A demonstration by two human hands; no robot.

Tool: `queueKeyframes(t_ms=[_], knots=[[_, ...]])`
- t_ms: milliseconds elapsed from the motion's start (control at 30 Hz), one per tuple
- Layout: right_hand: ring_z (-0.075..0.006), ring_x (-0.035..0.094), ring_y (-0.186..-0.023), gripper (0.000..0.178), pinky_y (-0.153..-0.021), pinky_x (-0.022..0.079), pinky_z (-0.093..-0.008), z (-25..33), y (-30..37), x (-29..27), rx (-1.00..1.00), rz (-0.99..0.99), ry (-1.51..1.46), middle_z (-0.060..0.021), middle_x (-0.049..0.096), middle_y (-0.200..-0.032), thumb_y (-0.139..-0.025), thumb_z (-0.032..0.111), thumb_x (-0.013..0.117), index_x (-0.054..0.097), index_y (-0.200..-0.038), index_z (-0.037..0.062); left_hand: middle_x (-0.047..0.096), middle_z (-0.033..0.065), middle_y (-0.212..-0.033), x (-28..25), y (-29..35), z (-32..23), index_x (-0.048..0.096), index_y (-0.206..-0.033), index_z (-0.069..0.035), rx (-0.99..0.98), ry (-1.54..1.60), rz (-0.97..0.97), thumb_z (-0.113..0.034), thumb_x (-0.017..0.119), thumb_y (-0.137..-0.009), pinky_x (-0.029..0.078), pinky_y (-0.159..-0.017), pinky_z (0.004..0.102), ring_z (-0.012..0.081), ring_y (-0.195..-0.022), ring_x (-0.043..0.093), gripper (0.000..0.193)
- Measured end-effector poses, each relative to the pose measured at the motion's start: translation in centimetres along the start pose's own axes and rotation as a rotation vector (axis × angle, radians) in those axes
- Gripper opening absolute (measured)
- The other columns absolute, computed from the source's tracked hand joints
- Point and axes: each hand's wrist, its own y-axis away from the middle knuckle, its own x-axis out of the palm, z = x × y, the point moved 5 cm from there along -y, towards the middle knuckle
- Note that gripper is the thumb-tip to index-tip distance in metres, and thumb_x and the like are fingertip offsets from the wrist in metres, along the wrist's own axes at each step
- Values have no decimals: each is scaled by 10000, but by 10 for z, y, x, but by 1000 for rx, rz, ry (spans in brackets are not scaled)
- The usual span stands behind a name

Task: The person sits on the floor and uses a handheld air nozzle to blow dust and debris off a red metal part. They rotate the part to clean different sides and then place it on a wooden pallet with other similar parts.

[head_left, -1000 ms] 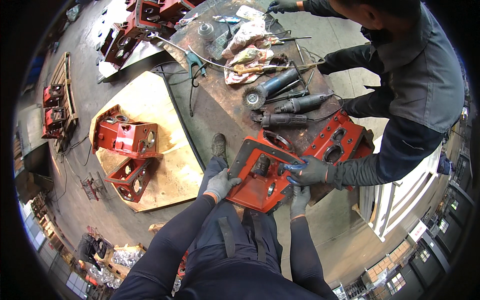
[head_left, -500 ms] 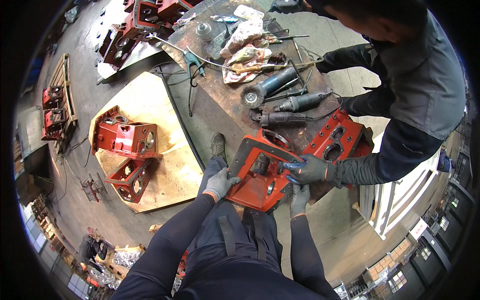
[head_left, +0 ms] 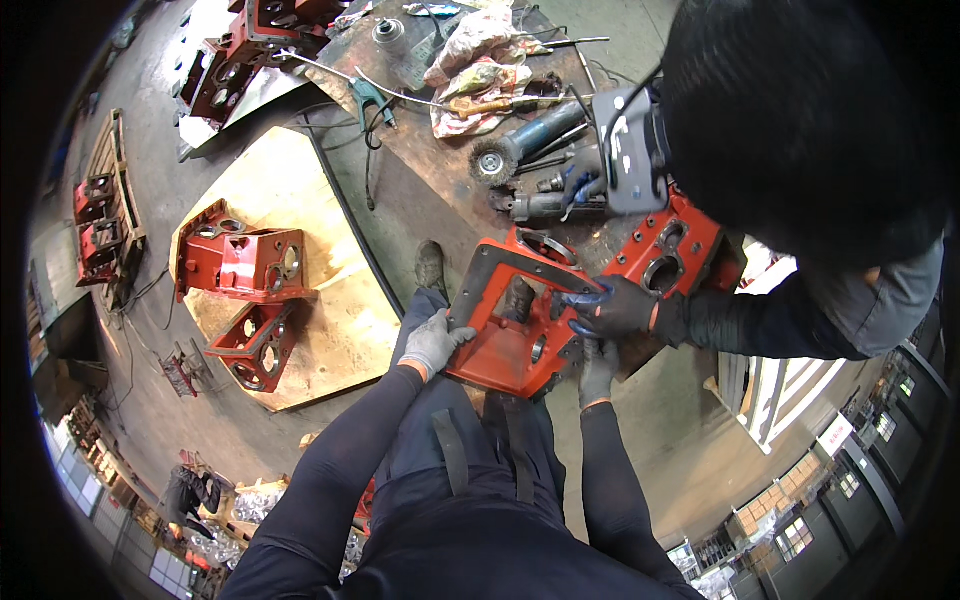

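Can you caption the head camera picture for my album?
Gloved left hand and right hand hold a red metal frame, a co-worker's gloved hand on it.

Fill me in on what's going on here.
The left hand grips a red casting by its edge; the right hand is at its opposite side, fingers partly hidden. A co-worker's hand is on that side too, the other among power tools on the table. Another casting lies there.

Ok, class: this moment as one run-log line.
left hand, right hand: gripping red frame; co-worker's hand: touching red frame; blue grinder: on table
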Motion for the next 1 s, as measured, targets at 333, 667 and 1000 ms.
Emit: queueKeyframes(t_ms=[333,667,1000], knots=[[-124,633,-1087,396,-981,493,-317,0,-2,1,33,2,34,-20,703,-1280,-1055,334,695,688,-1300,24,705,271,-1250,0,0,1,606,-1344,-16,-34,-16,12,-623,698,-930,510,-1012,484,434,-1189,668,740],[-155,623,-1139,352,-1040,477,-345,1,-6,5,27,29,-30,-51,695,-1302,-1029,209,730,683,-1301,-10,709,279,-1236,-5,2,-2,610,-1354,-12,-39,-10,19,-618,708,-927,519,-1003,479,440,-1177,674,748],[-95,624,-1032,386,-920,508,-292,-20,-5,-7,-14,-38,46,4,707,-1199,-1058,331,692,685,-1306,35,732,264,-1187,-2,2,-2,639,-1230,-10,-12,1,-11,-616,689,-928,521,-991,487,414,-1144,695,679]])
